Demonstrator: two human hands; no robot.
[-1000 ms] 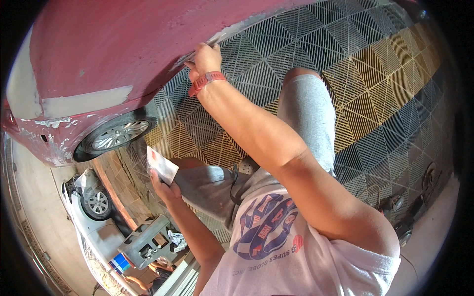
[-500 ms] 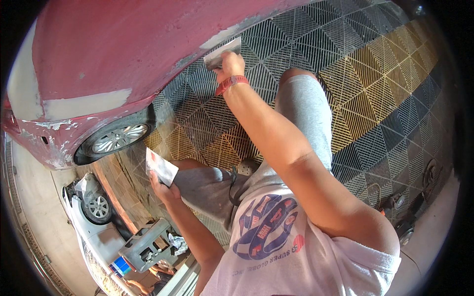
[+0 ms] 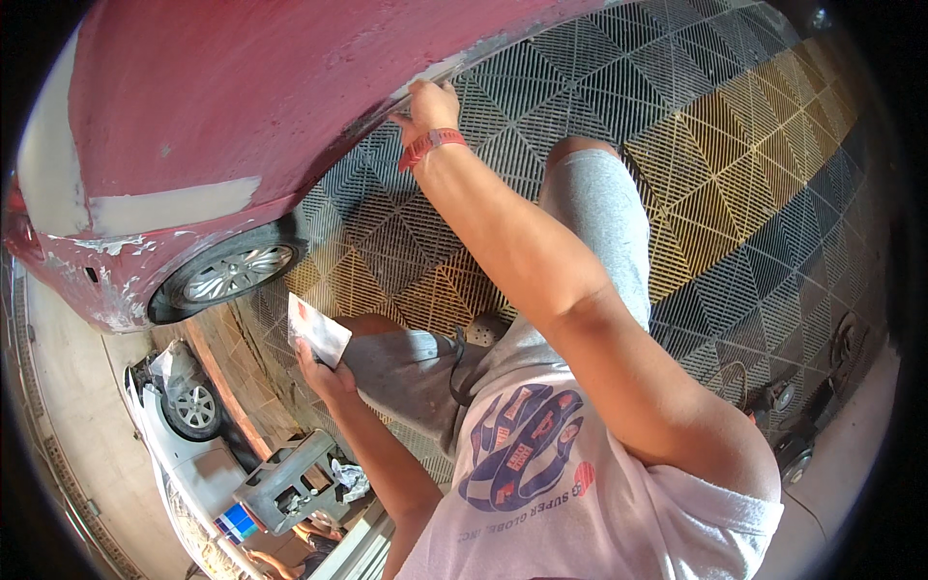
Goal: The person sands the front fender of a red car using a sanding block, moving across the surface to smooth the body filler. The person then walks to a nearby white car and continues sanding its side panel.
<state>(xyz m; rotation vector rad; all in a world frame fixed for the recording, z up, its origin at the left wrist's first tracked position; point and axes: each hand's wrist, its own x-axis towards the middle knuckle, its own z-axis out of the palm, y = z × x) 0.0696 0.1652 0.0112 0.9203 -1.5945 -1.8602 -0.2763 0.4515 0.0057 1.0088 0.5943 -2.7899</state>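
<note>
My right hand (image 3: 432,106), with a red watch (image 3: 431,147) on the wrist, is closed at the lower edge of a red car body (image 3: 251,106). The flat putty spreader it grips is mostly hidden behind the fingers and against the panel. My left hand (image 3: 323,370) is lower, near the car's wheel (image 3: 237,275), its fingers closed on a white mixing board (image 3: 319,327). A small reddish smear of putty lies on the board's face. Pale grey filler patches (image 3: 179,205) show on the car above the wheel.
Grey and yellow slatted tiles (image 3: 715,164) cover the floor. At lower left stand a grey utility cart (image 3: 285,481) and a white car (image 3: 208,469); another person's arm (image 3: 274,564) shows beside them. Cables and tools (image 3: 797,440) lie at right.
My right hand has moved slightly left and up to the car's lower edge, turning the spreader against it so the blade barely shows. My left hand and board stay nearly still.
</note>
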